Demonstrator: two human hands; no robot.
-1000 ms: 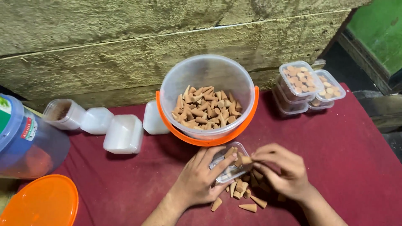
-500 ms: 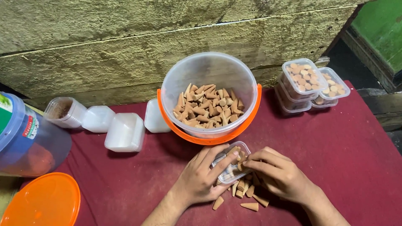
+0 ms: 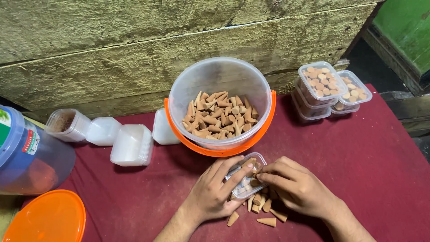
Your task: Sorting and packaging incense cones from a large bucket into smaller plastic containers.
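A: Down at the front of the bucket [image 3: 219,103], what have we got?

B: Both hands on one small clear plastic box [image 3: 247,177], just in front of the bucket on the maroon surface [image 3: 371,161]. The left hand [image 3: 215,192] is wrapped around the box, fingers curled over its near side, tilting it up. The right hand [image 3: 298,186] has its fingertips pinched together at the box's mouth, closed on a brown cone [image 3: 256,182].

A: And loose stock?

B: A little scatter of cones [image 3: 264,210] lies on the surface under and just in front of the hands, on the side away from the bucket. The bucket itself, clear with an orange rim, holds a heap of the same cones.

A: Right of the bucket?

B: Stacked clear boxes, filled [image 3: 322,83], standing well apart from the hands.

A: Left of it?

B: Empty white boxes [image 3: 132,145] turned over, then a blue-lidded jar [image 3: 27,157], with an orange lid [image 3: 45,217] lying flat nearest the camera. A rough stone wall [image 3: 134,45] runs behind the bucket.
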